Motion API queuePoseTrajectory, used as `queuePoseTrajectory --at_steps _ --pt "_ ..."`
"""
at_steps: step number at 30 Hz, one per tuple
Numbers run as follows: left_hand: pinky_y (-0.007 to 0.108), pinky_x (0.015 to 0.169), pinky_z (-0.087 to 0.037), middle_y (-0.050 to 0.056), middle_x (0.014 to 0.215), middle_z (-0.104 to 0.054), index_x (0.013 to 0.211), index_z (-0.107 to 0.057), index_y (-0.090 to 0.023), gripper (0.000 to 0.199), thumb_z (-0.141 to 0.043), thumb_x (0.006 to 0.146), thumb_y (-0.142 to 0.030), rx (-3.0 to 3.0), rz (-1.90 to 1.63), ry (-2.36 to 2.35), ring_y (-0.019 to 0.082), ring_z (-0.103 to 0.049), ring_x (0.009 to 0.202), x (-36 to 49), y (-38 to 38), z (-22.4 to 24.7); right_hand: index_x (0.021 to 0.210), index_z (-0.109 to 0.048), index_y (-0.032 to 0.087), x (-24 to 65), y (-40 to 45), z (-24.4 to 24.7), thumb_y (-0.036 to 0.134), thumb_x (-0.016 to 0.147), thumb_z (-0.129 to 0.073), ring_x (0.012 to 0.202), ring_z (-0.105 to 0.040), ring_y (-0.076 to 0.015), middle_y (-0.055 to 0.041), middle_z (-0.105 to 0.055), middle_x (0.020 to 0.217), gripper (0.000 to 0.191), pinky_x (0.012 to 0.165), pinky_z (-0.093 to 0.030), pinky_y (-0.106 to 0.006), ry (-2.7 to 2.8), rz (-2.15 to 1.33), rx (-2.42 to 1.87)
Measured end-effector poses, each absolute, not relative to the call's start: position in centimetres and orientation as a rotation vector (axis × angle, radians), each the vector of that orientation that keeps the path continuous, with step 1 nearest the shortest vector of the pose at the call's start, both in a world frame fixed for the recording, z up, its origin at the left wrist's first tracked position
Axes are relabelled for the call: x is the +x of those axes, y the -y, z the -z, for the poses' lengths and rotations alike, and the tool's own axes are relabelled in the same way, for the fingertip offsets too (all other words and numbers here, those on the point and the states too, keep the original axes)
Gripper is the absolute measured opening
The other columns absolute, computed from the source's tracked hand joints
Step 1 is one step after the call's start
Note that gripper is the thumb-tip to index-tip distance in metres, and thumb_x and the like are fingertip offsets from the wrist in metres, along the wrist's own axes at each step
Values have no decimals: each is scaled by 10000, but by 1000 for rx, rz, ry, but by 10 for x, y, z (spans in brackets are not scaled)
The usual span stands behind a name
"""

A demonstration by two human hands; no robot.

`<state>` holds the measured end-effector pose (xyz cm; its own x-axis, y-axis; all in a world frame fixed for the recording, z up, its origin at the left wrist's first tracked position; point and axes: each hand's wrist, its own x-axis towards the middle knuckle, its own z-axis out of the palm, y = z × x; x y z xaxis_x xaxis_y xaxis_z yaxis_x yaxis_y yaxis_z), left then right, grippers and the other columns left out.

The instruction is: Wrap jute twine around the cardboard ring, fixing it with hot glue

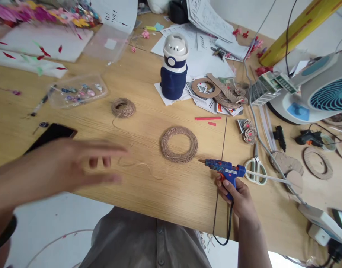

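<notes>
Two hands: both over the near edge of the wooden table (165,193).
Right hand (237,197): fingers wrapped round the grip of a blue glue gun (225,170), a cord hanging from the grip past the table edge.
Glue gun: held level, nozzle pointing left, tip near the lower right rim of the twine ring, not touching it.
Twine ring (179,144): flat on the table, wound all round in brown string, between the two hands.
Left hand (73,163): blurred, fingers spread wide and holding nothing, hovering above the table left of the ring.
Loose string (143,165): thin strand lying in a curl on the table just right of the left fingertips.
Twine ball (123,108): small, beyond the left hand, well apart from the ring.
Phone (52,134): dark, flat, partly behind the left hand.
Scissors (255,167): white handles, just right of the gun.
Bottle (174,67): navy with a white bear lid, upright on paper behind the ring.
Fan (318,93): at the far right.
</notes>
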<state>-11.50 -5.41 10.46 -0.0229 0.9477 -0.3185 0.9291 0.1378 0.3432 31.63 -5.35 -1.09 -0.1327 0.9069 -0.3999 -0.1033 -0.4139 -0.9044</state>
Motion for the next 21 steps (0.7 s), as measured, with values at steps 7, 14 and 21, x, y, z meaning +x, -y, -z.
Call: queuePoseTrajectory --at_steps 7,14,21 --pt "395 747 -477 100 851 -683 1021 -730 -166 804 -272 832 -799 1539 189 -2654 270 -608 822 -140 -32 -72 905 -706 167 314 51 11 398 836 -772 513 -359 -56 -14 -560 736 250 370 -243 -171 968 -1668 -1347" --pt "277 616 -367 -25 689 -659 907 -733 -182 589 -472 840 -706 1585 -117 -2318 153 -548 683 -146 -57 -35 906 -708 174 312 54 12 399 834 -767 507 -354 -55 -15 -575 751 243 370 -244 -173 944 -1638 -1329" --pt "255 639 -453 34 888 -706 1139 -668 -99 469 -479 911 -463 1607 -625 -2258 122 -580 704 -164 -30 -40 877 -689 167 308 52 9 378 818 -779 509 -346 -62 -5 -573 727 237 363 -232 -174 941 -1644 -1302"
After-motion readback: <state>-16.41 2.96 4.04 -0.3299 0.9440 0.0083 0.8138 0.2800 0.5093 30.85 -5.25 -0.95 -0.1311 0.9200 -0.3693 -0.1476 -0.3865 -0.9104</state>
